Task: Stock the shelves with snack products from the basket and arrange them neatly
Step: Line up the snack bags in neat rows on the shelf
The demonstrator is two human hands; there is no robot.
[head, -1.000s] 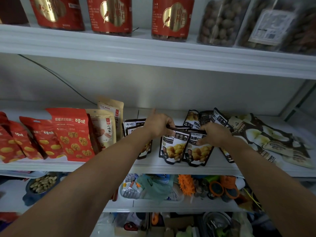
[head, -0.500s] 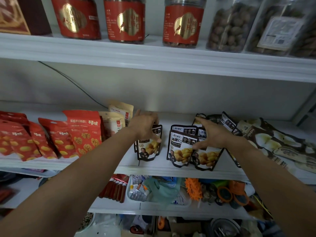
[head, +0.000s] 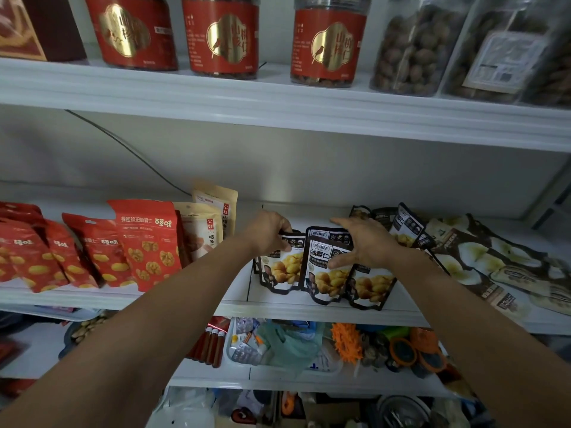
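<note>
White boards stand one above another here: a top shelf [head: 278,100], a middle shelf [head: 293,312] and a lower shelf [head: 278,381], each with a thick front edge. Behind them is a plain pale wall [head: 309,168]. A thin dark cable [head: 123,143] runs slantwise down it. At far right stands a grey upright [head: 556,193]. The light is dim.

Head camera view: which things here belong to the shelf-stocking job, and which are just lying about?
In the job: left hand gripping the left chestnut pouch; right hand spread over the middle chestnut pouch; white middle shelf.
Lying about: red-labelled jars and clear nut jars above; orange brush, green plastic bag, blister packs below.
</note>
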